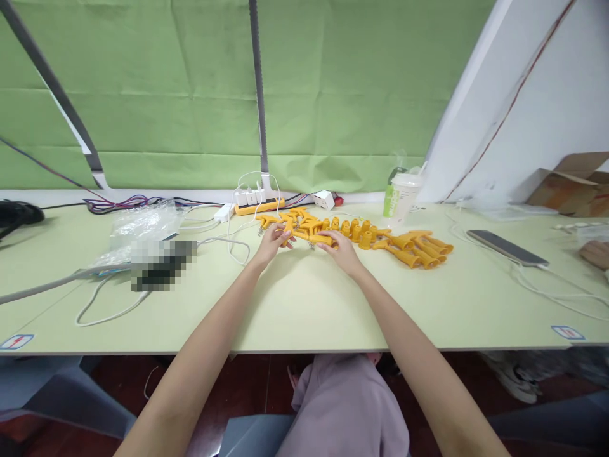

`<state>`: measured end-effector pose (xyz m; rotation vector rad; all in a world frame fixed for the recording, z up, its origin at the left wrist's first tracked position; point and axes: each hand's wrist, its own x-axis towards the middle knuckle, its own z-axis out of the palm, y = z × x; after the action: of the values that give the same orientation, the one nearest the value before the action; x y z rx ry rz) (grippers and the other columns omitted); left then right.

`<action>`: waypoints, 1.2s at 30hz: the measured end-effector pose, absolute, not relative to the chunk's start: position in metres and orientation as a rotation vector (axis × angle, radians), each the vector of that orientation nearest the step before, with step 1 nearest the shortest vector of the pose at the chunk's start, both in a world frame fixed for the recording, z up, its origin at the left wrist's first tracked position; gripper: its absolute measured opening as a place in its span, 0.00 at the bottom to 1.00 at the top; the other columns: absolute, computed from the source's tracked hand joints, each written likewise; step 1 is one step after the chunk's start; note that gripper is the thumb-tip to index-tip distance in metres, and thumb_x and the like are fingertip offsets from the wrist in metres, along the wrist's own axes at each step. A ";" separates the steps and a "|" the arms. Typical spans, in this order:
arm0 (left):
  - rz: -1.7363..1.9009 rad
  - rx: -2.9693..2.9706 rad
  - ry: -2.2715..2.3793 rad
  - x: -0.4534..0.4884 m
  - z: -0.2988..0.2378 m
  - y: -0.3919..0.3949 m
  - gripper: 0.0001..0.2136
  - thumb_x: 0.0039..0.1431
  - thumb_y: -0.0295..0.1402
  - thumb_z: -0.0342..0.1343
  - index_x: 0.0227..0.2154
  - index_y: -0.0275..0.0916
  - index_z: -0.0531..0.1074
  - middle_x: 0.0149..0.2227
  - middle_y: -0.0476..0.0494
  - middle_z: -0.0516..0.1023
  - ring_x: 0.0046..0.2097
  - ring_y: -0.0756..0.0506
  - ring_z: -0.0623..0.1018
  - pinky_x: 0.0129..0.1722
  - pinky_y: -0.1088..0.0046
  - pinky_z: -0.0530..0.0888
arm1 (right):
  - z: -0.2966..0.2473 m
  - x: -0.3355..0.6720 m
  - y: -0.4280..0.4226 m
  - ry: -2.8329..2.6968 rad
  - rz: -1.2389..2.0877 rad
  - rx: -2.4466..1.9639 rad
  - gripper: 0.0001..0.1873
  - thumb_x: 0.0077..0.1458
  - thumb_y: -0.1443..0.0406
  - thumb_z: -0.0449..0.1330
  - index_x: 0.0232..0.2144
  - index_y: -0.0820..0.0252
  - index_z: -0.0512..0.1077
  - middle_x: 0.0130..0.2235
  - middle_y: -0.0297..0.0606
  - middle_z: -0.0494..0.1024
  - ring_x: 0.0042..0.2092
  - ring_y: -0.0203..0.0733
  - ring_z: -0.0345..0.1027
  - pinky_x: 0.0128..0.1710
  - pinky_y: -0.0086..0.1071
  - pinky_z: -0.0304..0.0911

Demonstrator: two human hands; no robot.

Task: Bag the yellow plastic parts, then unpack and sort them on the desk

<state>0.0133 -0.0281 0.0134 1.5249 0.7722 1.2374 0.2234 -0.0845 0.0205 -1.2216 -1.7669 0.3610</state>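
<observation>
Several yellow plastic T-shaped parts [361, 236] lie in a long group across the far middle of the pale green table [304, 304]. My left hand [271, 244] reaches to the left end of the group, fingers curled round one yellow part [287, 233]. My right hand [339, 249] lies just right of it, fingers closed over another yellow part [320, 239]. Both forearms stretch out from the near table edge. At the group's right end, a row of yellow parts [421, 247] lies lined up side by side.
A drink cup [402, 195] stands behind the parts. A yellow power strip [259, 204] with white cables sits by the green backdrop. A plastic bag [137, 231] lies left. A phone [507, 247] on a cable lies right. Another person's hand [594, 254] shows at the right edge.
</observation>
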 end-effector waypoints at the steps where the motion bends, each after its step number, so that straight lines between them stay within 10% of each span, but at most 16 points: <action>1: 1.242 1.520 0.765 0.013 0.013 -0.028 0.22 0.44 0.50 0.62 0.31 0.40 0.60 0.27 0.48 0.77 0.24 0.50 0.75 0.29 0.74 0.66 | 0.020 0.224 -0.084 -1.752 0.400 -1.228 0.14 0.51 0.58 0.57 0.40 0.57 0.71 0.46 0.43 0.74 0.47 0.47 0.67 0.43 0.39 0.63; 8: 1.260 1.539 0.770 0.014 0.012 -0.027 0.22 0.45 0.50 0.61 0.32 0.40 0.60 0.28 0.47 0.78 0.26 0.49 0.76 0.30 0.73 0.66 | 0.002 0.221 -0.076 -1.647 0.749 -1.239 0.20 0.57 0.53 0.47 0.48 0.56 0.60 0.34 0.38 0.72 0.29 0.37 0.65 0.32 0.35 0.64; 19: 1.267 1.508 0.735 0.013 0.013 -0.026 0.24 0.42 0.51 0.62 0.32 0.40 0.60 0.27 0.48 0.78 0.26 0.49 0.76 0.30 0.73 0.66 | 0.013 0.228 -0.076 -1.556 0.941 -1.003 0.20 0.43 0.57 0.64 0.36 0.55 0.60 0.40 0.35 0.72 0.39 0.37 0.70 0.39 0.32 0.65; 28: 1.228 1.571 0.633 0.013 0.013 -0.026 0.21 0.47 0.50 0.60 0.33 0.40 0.61 0.28 0.48 0.78 0.28 0.48 0.77 0.31 0.73 0.66 | 0.012 0.227 -0.076 -1.536 1.052 -1.219 0.24 0.52 0.44 0.53 0.28 0.61 0.64 0.22 0.35 0.74 0.16 0.28 0.60 0.16 0.24 0.54; 36: 1.280 1.506 0.739 0.013 0.005 -0.017 0.21 0.47 0.48 0.60 0.32 0.40 0.59 0.27 0.48 0.78 0.26 0.49 0.77 0.29 0.74 0.64 | 0.006 0.225 -0.074 -1.453 1.119 -1.163 0.23 0.50 0.48 0.58 0.40 0.53 0.56 0.29 0.28 0.72 0.20 0.31 0.66 0.16 0.24 0.59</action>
<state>0.0134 -0.0175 0.0046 1.5064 0.7392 1.2800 0.2253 -0.0742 0.0058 -1.1629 -1.4534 1.1187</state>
